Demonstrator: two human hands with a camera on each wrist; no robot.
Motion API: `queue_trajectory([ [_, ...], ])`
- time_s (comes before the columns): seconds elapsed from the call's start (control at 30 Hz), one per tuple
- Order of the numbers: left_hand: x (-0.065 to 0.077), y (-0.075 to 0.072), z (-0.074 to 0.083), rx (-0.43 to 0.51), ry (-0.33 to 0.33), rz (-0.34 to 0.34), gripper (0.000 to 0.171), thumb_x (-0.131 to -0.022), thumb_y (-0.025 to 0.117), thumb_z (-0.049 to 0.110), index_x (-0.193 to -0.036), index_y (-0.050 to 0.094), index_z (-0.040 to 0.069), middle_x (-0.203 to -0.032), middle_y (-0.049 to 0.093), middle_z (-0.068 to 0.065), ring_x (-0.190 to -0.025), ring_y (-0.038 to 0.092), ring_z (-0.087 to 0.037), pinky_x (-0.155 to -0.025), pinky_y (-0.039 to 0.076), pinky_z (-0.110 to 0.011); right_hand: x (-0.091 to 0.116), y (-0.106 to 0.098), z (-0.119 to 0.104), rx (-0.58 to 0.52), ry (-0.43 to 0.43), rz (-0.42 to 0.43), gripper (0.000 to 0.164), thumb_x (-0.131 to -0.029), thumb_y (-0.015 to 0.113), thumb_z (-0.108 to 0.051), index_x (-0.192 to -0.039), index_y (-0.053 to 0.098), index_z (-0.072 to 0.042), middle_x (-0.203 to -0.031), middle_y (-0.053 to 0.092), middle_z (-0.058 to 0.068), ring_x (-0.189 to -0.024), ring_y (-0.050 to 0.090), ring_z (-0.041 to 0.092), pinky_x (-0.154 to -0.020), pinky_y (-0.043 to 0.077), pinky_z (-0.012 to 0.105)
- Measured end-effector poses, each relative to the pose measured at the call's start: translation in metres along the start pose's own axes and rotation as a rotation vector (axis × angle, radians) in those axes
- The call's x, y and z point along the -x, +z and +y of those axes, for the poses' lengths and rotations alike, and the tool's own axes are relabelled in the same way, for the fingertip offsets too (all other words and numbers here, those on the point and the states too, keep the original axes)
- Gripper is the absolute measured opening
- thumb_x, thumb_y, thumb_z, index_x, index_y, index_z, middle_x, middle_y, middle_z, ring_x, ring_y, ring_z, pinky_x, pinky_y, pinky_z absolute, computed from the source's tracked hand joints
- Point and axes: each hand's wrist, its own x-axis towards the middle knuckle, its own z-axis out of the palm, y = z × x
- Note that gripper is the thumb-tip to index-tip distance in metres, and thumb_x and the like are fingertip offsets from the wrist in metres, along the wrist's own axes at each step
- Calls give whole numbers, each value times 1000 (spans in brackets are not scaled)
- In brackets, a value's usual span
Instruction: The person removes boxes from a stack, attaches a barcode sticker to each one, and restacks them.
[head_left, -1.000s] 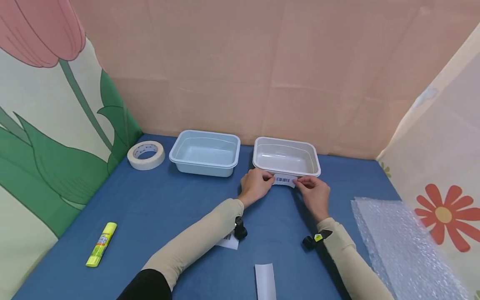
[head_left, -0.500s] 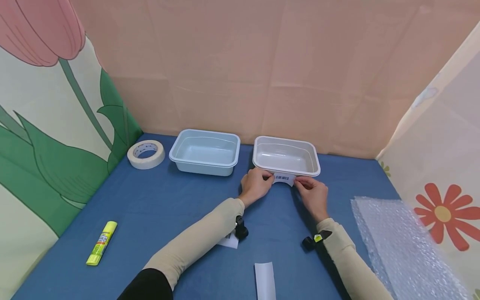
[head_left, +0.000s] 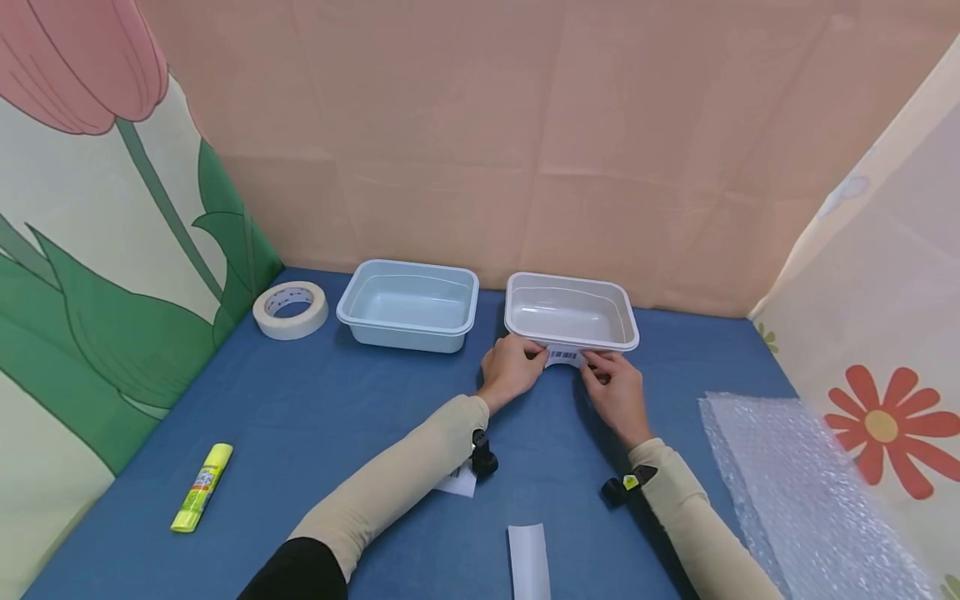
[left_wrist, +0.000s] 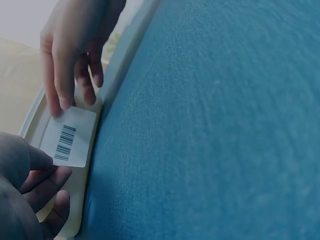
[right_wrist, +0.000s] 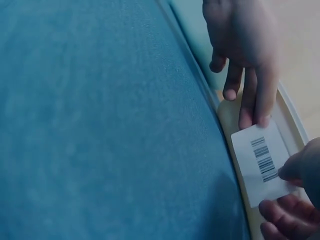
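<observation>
Label of white rectangular barcoded paper (head_left: 562, 356) is pinched at both ends by left hand (head_left: 513, 367) and right hand (head_left: 618, 393), apparently to be kept level, at the front of the pale-grey rectangular plastic tub (head_left: 572, 297) near the far edge of the blue cloth-covered worktop (head_left: 300, 408).

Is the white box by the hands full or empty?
Empty: the head view looks into the white box, and only its bare floor and walls show inside.
</observation>
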Motion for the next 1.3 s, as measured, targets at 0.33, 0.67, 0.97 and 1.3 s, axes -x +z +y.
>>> queue_trajectory([
  [0.33, 0, 2, -2, 13, -4, -2, 18, -97, 71, 32, -98, 85, 21, -78, 78, 7, -72, 67, -9, -69, 47, -32, 4, -4, -17, 95, 0, -156, 52, -90, 79, -16, -136, 64, 2, -120, 61, 25, -71, 57, 21, -70, 48, 38],
  [0.67, 4, -1, -2, 26, 13, 17, 19, -97, 70, 32, -99, 85, 21, -70, 74, 5, -63, 61, -10, -62, 45, -31, 7, -7, -21, 202, 36, -254, 65, -89, 80, -28, -145, 57, -3, -135, 63, 24, -78, 66, 26, -70, 55, 48],
  [0.97, 13, 0, 11, -14, 130, -88, 17, -97, 68, 31, -106, 81, 24, -101, 79, 7, -86, 71, -8, -71, 54, -27, -2, -12, -16, 149, -26, -280, 46, -91, 69, -10, -136, 64, 0, -103, 70, 19, -67, 60, 18, -62, 48, 35],
  [1.3, 3, 3, 21, -117, 145, -193, 31, -97, 62, 22, -126, 70, 17, -125, 74, -1, -107, 72, -18, -86, 58, -41, -16, -9, -8, 93, -53, -320, 44, -90, 65, -2, -134, 65, 0, -120, 73, 21, -75, 66, 22, -69, 54, 40],
])
